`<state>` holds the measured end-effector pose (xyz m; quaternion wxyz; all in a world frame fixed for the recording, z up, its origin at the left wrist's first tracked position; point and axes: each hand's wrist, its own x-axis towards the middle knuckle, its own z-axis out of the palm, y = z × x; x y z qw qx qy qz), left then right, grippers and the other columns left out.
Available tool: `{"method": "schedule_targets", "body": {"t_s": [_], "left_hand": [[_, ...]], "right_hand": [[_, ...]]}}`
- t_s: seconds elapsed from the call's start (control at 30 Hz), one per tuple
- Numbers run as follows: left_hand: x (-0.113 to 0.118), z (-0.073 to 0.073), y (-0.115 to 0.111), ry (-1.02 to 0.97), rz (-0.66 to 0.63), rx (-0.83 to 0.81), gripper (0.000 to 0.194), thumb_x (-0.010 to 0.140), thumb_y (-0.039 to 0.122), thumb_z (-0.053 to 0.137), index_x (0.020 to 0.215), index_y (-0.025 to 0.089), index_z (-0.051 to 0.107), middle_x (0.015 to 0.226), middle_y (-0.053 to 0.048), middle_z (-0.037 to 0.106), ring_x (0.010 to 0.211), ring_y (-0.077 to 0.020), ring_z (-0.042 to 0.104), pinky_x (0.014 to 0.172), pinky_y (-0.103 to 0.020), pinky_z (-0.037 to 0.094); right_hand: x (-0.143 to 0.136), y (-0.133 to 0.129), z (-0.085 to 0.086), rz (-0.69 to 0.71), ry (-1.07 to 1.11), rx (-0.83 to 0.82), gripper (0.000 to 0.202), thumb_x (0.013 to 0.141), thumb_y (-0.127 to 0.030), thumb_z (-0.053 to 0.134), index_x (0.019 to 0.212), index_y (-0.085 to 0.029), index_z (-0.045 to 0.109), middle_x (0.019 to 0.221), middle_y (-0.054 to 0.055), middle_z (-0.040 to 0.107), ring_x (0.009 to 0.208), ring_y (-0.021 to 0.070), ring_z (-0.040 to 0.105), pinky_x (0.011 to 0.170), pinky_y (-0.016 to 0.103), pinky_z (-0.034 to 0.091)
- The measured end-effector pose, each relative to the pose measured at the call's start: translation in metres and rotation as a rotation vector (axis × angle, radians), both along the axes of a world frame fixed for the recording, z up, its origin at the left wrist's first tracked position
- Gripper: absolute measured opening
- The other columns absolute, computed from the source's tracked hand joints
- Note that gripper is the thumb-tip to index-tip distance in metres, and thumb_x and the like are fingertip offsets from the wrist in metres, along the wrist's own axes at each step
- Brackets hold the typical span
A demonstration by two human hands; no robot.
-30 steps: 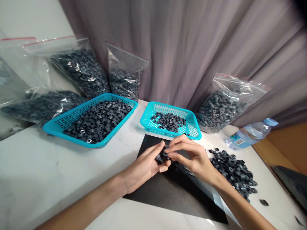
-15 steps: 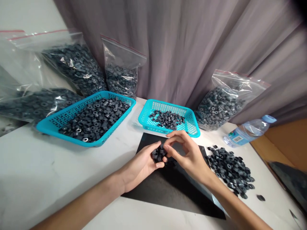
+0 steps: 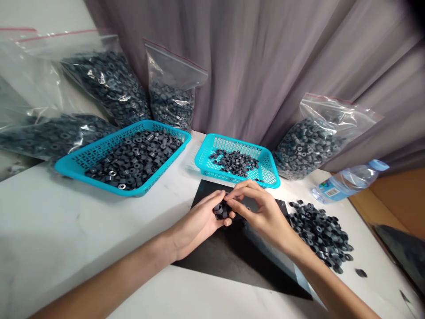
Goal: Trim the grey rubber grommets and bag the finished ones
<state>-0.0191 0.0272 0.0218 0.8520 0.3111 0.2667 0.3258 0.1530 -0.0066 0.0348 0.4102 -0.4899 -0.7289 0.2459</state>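
Note:
Cupped in my left hand is a clump of small black ring-shaped pieces, with the fingers curled round them. My right hand meets it from the right, thumb and forefinger pinched together at the top of the clump. Whatever sits between those fingertips is too small and hidden to make out. Both hands are above a black sheet lying on the white table. A few more black pieces on the sheet show partly behind my right hand. Just beyond the hands stands a small turquoise basket with some black pieces in it.
A larger turquoise basket of black pieces is at left. Clear zip bags of them stand behind it and at back right. A loose pile lies right of the sheet, near a tilted water bottle. A curtain hangs behind.
The view has shifted slightly. My right fingertips have moved in closer to the pieces in my left hand and now pinch at the top of the clump.

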Motion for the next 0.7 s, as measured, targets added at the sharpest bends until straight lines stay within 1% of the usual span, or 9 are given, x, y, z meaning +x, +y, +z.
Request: {"method": "schedule_targets", "body": {"t_s": [0.07, 0.13, 0.23, 0.3, 0.33, 0.37, 0.47, 0.6, 0.7], "left_hand": [[0.000, 0.000, -0.001, -0.016, -0.001, -0.007, 0.021, 0.099, 0.029, 0.052, 0.098, 0.014, 0.067, 0.096, -0.006, 0.057, 0.078, -0.0121, 0.052, 0.064, -0.023, 0.042], [0.001, 0.001, -0.001, -0.020, -0.004, -0.002, 0.020, 0.099, 0.028, 0.052, 0.098, 0.015, 0.066, 0.095, -0.005, 0.056, 0.077, -0.0117, 0.050, 0.063, -0.023, 0.041], [0.002, 0.003, -0.002, -0.018, 0.002, 0.043, 0.018, 0.099, 0.028, 0.052, 0.098, 0.016, 0.066, 0.093, -0.003, 0.054, 0.076, -0.0115, 0.048, 0.062, -0.023, 0.039], [0.002, 0.005, -0.002, -0.019, 0.035, 0.078, 0.017, 0.098, 0.028, 0.053, 0.094, 0.016, 0.065, 0.091, -0.002, 0.053, 0.077, -0.0114, 0.046, 0.064, -0.024, 0.040], [0.002, 0.006, -0.002, -0.022, 0.061, 0.088, 0.017, 0.098, 0.027, 0.054, 0.090, 0.016, 0.064, 0.089, -0.002, 0.054, 0.077, -0.0113, 0.046, 0.066, -0.024, 0.041], [0.002, 0.007, -0.002, -0.021, 0.086, 0.088, 0.017, 0.098, 0.026, 0.054, 0.088, 0.016, 0.064, 0.088, -0.001, 0.054, 0.077, -0.0113, 0.046, 0.069, -0.024, 0.042], [0.001, 0.009, -0.002, 0.021, 0.143, 0.070, 0.015, 0.097, 0.025, 0.056, 0.086, 0.017, 0.064, 0.090, -0.001, 0.057, 0.084, -0.0122, 0.049, 0.079, -0.026, 0.044], [0.001, 0.007, -0.005, 0.114, 0.195, 0.004, 0.012, 0.095, 0.025, 0.059, 0.087, 0.018, 0.065, 0.090, -0.002, 0.060, 0.093, -0.0152, 0.054, 0.086, -0.030, 0.044], [0.001, 0.001, -0.006, 0.166, 0.231, -0.066, 0.010, 0.095, 0.023, 0.059, 0.089, 0.018, 0.065, 0.091, -0.003, 0.062, 0.092, -0.0154, 0.057, 0.085, -0.030, 0.045]], "right_hand": [[-0.002, -0.001, 0.001, 0.001, 0.005, -0.015, 0.010, 0.095, -0.030, 0.062, 0.095, -0.024, 0.070, 0.097, 0.004, 0.066, 0.094, 0.0203, 0.060, 0.087, 0.037, 0.047], [-0.004, -0.002, 0.000, -0.012, 0.052, -0.036, 0.009, 0.096, -0.029, 0.060, 0.099, -0.023, 0.066, 0.099, 0.004, 0.066, 0.094, 0.0197, 0.061, 0.088, 0.036, 0.047], [-0.008, -0.002, -0.002, -0.012, 0.213, -0.089, 0.009, 0.098, -0.031, 0.056, 0.101, -0.023, 0.056, 0.097, 0.002, 0.063, 0.085, 0.0166, 0.063, 0.082, 0.033, 0.050], [-0.012, -0.004, 0.000, -0.046, 0.242, -0.049, 0.010, 0.098, -0.032, 0.056, 0.099, -0.023, 0.051, 0.093, 0.001, 0.060, 0.081, 0.0156, 0.061, 0.078, 0.032, 0.051], [-0.013, -0.006, 0.002, -0.080, 0.188, 0.001, 0.011, 0.097, -0.032, 0.058, 0.097, -0.023, 0.051, 0.092, 0.001, 0.059, 0.082, 0.0162, 0.060, 0.079, 0.033, 0.050], [-0.015, -0.008, 0.004, -0.113, 0.090, 0.059, 0.013, 0.094, -0.031, 0.062, 0.095, -0.023, 0.052, 0.092, 0.001, 0.058, 0.085, 0.0174, 0.059, 0.080, 0.034, 0.049], [-0.021, -0.015, 0.012, -0.188, -0.277, 0.178, 0.013, 0.089, -0.030, 0.069, 0.089, -0.022, 0.059, 0.095, 0.004, 0.058, 0.092, 0.0220, 0.054, 0.082, 0.038, 0.046], [-0.026, -0.018, 0.014, -0.271, -0.599, 0.176, 0.010, 0.090, -0.029, 0.068, 0.088, -0.021, 0.063, 0.095, 0.007, 0.060, 0.090, 0.0256, 0.054, 0.072, 0.038, 0.046], [-0.029, -0.017, 0.010, -0.260, -0.732, 0.138, 0.012, 0.090, -0.030, 0.069, 0.087, -0.020, 0.064, 0.095, 0.007, 0.062, 0.091, 0.0267, 0.056, 0.070, 0.038, 0.046]]}}
